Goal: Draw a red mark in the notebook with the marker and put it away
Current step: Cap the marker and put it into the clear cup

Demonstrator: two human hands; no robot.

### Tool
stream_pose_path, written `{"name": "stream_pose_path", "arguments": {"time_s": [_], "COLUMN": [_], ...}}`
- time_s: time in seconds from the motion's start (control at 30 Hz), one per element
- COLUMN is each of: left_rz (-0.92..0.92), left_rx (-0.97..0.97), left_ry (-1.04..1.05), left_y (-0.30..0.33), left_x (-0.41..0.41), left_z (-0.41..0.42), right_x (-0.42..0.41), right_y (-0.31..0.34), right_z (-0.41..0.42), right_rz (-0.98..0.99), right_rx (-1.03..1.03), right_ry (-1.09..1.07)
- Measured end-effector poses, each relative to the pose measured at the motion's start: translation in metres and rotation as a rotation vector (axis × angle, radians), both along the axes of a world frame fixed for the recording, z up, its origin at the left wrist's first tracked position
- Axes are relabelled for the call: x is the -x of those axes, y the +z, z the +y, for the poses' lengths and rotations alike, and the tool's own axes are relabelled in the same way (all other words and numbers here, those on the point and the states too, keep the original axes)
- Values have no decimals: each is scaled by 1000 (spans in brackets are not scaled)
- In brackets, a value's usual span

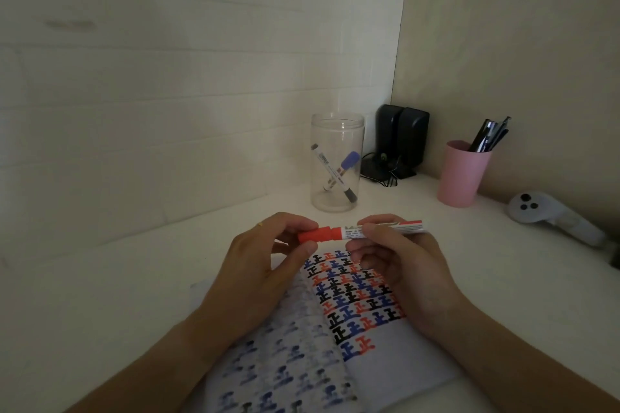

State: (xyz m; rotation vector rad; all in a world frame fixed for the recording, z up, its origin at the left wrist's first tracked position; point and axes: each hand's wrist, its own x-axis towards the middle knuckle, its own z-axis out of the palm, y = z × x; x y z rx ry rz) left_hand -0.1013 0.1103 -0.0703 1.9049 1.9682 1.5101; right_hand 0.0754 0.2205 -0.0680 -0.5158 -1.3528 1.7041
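I hold the red marker [396, 228] level above the open notebook [385, 365]. My left hand [265, 265] pinches its red cap [315, 235] at the left end. My right hand [399, 261] grips the white barrel. The cap sits against the barrel; whether it is fully seated I cannot tell. The notebook's right page carries rows of black, blue and red marks [355, 298]; the left page shows faint blue bleed-through.
A clear jar [337, 161] holding two markers stands behind the notebook. Black speakers [402, 137] sit in the corner. At the right are a pink cup [461, 173] of pens and a white controller [550, 214]. Walls close in behind and right.
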Motion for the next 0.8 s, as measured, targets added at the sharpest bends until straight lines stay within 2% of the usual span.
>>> {"name": "stream_pose_path", "arguments": {"time_s": [0.1, 0.23, 0.3, 0.43, 0.53, 0.67, 0.77, 0.8], "left_rz": [-48, -296, -350, -419, -425, -468, -494, -445], "left_rx": [1, -26, -43, -38, -18, -99, -103, -91], "left_ry": [-44, -152, -201, -237, -261, -232, -254, -237], "left_y": [0, 1, 3, 3, 5, 12, 11, 10], "left_x": [1, 1, -2, 1, 4, 4, 3, 4], "left_z": [-2, -4, -5, -9, -8, -5, -6, -6], "right_x": [-1, -6, -8, -11, -14, -12, -9, -9], "right_y": [-1, 1, 1, 0, 6, 11, 5, 3], "right_z": [-1, -1, -2, -8, -9, -11, -10, -8], "right_rz": [-19, 3, 14, -18, -118, -242, -292, -288], "right_rx": [-9, 17, 4, -90, -252, -344, -305, -265], "right_ry": [59, 120, 138, 116, 53, 51, 136, 155]}}
